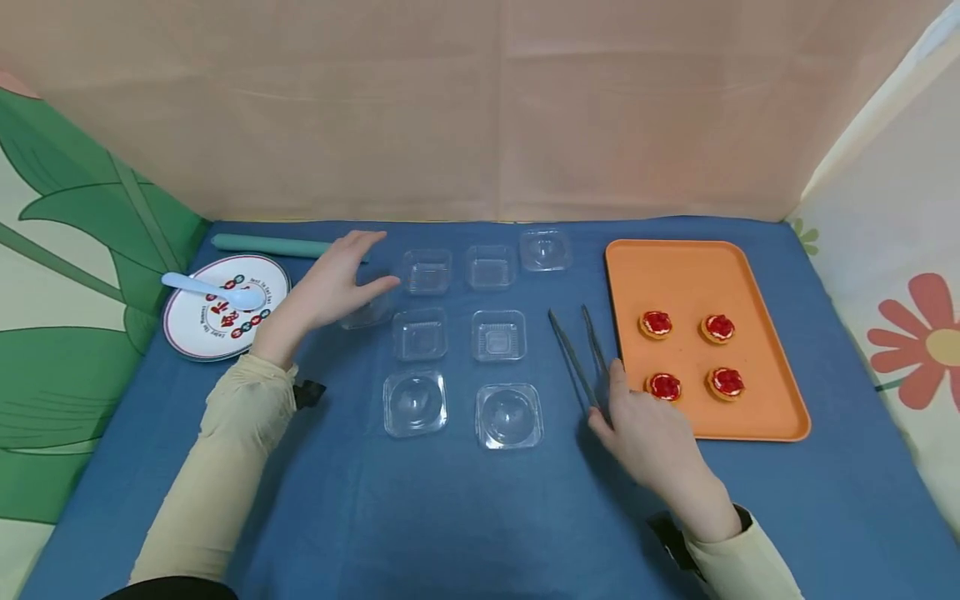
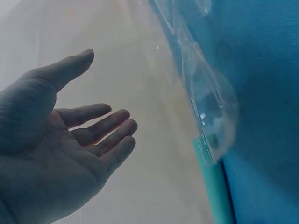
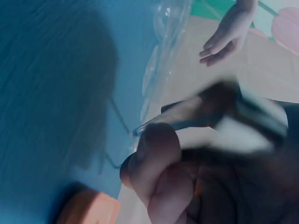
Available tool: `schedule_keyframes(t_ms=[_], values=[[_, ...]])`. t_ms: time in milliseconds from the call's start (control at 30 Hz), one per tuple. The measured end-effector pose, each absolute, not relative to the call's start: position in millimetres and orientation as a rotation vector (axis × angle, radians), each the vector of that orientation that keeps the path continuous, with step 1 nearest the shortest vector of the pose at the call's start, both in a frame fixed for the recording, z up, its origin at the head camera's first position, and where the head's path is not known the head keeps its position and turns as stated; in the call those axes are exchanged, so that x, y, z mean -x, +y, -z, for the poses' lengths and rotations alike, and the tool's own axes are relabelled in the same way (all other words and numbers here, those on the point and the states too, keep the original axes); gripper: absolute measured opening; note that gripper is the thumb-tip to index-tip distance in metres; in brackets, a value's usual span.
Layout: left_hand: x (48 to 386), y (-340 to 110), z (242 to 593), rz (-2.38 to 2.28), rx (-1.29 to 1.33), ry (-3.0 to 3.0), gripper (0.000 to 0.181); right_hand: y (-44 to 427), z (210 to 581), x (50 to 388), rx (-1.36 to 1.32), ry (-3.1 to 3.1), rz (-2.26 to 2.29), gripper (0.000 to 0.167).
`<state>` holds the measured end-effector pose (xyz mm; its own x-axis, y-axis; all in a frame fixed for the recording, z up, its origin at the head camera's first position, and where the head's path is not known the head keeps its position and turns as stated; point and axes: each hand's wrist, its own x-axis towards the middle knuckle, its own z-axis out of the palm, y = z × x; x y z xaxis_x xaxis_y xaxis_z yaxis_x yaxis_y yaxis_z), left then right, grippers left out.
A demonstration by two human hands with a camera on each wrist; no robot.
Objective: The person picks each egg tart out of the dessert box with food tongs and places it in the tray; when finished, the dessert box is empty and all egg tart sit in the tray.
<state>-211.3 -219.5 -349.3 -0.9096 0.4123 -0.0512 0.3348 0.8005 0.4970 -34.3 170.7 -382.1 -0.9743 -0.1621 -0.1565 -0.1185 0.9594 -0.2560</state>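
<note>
My right hand [image 1: 652, 437] grips a pair of metal tongs [image 1: 573, 358] beside the left edge of an orange tray [image 1: 750, 333]. Their two arms stand apart with nothing between the tips; in the right wrist view the tongs [image 3: 196, 107] are blurred. Several small round tarts with red topping [image 1: 717, 328] sit on the tray. Holding nothing, my left hand [image 1: 330, 283] hovers with spread fingers, its palm bare in the left wrist view. Below it, partly hidden, lies a clear plastic container [image 1: 369, 315]. More clear containers [image 1: 498, 336] and domed pieces [image 1: 510, 417] stand in the middle.
At the left, a white plate [image 1: 191, 321] with a red print carries a light blue spoon [image 1: 210, 288]. Behind it lies a teal rod [image 1: 270, 245]. A blue cloth [image 1: 450, 517] covers the table, with a beige curtain [image 1: 495, 108] along the back.
</note>
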Motion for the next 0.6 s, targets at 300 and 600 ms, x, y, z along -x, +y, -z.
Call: schedule_keyframes(t_ms=[300, 600], values=[[183.2, -234.5, 355.0, -0.836, -0.518, 2.895, 0.072, 161.3, 393.9, 44.5, 0.214, 2.868, 0.371, 0.08], [175.0, -231.1, 360.3, -0.863, -0.53, 2.906, 0.069, 159.3, 403.8, 47.2, 0.193, 2.879, 0.355, 0.084]])
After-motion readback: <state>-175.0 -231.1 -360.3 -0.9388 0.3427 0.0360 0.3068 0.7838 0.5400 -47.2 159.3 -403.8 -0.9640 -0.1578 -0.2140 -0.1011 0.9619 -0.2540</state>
